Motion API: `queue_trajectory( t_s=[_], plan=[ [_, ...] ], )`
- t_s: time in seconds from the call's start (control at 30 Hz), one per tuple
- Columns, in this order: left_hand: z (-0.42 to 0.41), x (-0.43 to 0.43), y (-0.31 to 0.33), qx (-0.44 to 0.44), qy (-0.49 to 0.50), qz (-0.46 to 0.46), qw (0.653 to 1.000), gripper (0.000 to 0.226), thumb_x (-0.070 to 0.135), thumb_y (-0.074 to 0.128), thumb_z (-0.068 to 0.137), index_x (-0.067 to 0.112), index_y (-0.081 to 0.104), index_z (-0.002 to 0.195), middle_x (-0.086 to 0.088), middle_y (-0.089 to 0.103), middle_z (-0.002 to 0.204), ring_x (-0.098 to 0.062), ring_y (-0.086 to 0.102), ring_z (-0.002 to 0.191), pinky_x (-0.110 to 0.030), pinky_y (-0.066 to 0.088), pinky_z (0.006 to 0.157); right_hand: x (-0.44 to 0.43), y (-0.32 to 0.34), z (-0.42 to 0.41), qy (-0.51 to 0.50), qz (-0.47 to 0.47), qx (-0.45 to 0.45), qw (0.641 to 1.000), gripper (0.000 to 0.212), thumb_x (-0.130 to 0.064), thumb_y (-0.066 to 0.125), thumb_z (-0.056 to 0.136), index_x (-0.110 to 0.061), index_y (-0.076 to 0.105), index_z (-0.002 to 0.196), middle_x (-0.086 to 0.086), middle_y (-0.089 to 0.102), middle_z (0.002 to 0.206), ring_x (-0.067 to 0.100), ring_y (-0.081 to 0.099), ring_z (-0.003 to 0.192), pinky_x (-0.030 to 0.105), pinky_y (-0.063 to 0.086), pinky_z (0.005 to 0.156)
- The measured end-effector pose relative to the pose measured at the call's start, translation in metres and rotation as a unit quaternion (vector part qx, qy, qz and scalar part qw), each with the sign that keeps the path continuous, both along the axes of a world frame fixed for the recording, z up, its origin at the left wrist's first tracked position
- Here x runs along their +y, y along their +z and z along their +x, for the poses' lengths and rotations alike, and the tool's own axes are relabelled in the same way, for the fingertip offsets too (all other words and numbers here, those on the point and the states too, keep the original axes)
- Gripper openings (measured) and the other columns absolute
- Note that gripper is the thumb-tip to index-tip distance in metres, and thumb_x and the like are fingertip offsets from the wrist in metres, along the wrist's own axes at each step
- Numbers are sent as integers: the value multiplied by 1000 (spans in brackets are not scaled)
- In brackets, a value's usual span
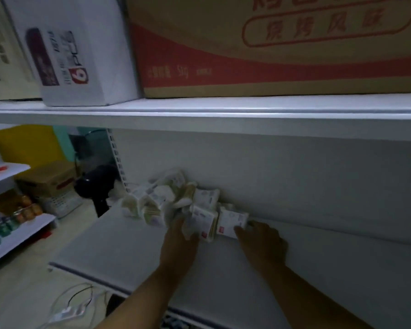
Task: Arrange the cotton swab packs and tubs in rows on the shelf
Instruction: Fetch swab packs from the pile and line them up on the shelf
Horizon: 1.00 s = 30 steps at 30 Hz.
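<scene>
Two hands meet at the pile of packs on the white shelf: the left hand curls round one cotton swab pack, and the right hand pinches the neighbouring pack.

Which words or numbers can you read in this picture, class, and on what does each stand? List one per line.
"6 PCS": on the white box; its other print is too blurred to read.
"5kg": faint, on the red band of the brown carton.
"烧烤风味": seemingly, inside the carton's red oval; the larger characters above are cut off.
Cotton swab packs: labels too blurred to read.
</scene>
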<state>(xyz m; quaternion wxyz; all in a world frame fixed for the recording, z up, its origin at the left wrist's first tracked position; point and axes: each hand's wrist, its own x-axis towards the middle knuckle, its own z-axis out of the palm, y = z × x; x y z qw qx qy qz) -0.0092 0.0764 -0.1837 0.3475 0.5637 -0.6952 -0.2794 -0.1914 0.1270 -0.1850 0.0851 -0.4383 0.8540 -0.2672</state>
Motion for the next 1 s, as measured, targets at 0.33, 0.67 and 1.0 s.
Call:
queue_trajectory(
  t_s=[0.33,0.67,1.0],
  plan=[
    [-1,-14,-16,23,-22,-7,999,26,28,65,84,23,64,109,6,65,91,-15,62,84,-31,49,71,6,-8,-4,-37,-119,-124,984,23,-51,68,76,-30,63,84,-17,62,77,7,60,74,20,41,61],
    [-22,51,10,226,-70,92,967,12,13,71,82,21,64,87,-5,71,87,-20,67,78,-29,50,63,100,19,-12,-49,-316,-512,797,35,8,64,81,-11,48,105,6,66,92,8,66,66,20,51,51],
    [-206,262,54,364,-258,273,852,38,-12,47,81,18,61,100,-8,69,96,-26,66,81,-30,51,62,355,44,-144,-152,-429,-501,736,33,12,61,78,-9,53,103,7,67,79,15,61,62,21,49,51]
  ],
)
